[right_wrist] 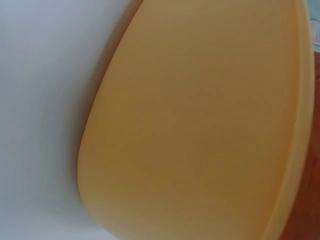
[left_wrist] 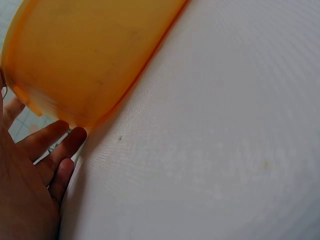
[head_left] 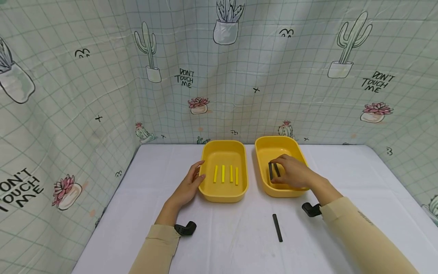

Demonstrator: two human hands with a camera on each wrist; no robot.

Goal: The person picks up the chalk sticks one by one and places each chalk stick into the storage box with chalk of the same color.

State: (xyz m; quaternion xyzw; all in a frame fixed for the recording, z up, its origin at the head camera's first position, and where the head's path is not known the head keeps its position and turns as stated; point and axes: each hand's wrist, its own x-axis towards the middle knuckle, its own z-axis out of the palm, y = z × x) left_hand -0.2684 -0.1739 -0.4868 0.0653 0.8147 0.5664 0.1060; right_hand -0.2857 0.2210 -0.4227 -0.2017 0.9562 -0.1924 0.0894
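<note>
In the head view, my right hand [head_left: 292, 171] reaches into the right yellow tray [head_left: 273, 142], with thumb and fingers pinching a black stick [head_left: 270, 172] near its two ends. Beside it in that tray lies another black stick [head_left: 276, 170], partly behind the fingers. My left hand [head_left: 188, 186] touches the left side of the other yellow tray [head_left: 224, 195]. Its relaxed fingers [left_wrist: 67, 145] rest against the outer wall in the left wrist view. Several yellow sticks [head_left: 223, 174] stand in a row in this left tray. The right wrist view mostly shows the right tray's outer wall [right_wrist: 190, 120].
A third black stick [head_left: 277, 227] lies on the white tabletop [head_left: 236, 239], in front of the right tray. Behind the trays hangs a patterned cloth [head_left: 253, 110], which also runs down both sides. A small gap separates the trays.
</note>
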